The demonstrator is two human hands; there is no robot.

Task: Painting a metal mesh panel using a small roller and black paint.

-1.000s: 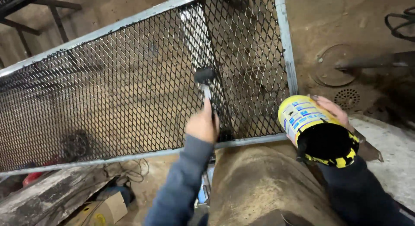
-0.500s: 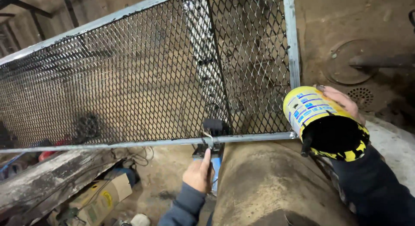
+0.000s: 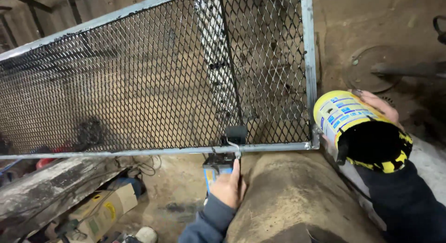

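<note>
Left hand (image 3: pixel 228 187) grips a brush (image 3: pixel 235 140) at the mesh panel's (image 3: pixel 139 85) half-blackened lower rail, right hand (image 3: pixel 378 106) clutching the paint can (image 3: pixel 360 131), much frame still bare

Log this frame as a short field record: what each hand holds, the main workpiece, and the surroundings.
left hand: left hand grips a small paint roller, its head at the frame's lower bar
right hand: right hand holds an open yellow can, black inside
workpiece: mesh panel in a grey metal frame, mesh partly black
support: panel's lower corner rests by a brown rounded surface
surroundings: cardboard box and wooden beam lower left; dirt floor
</note>
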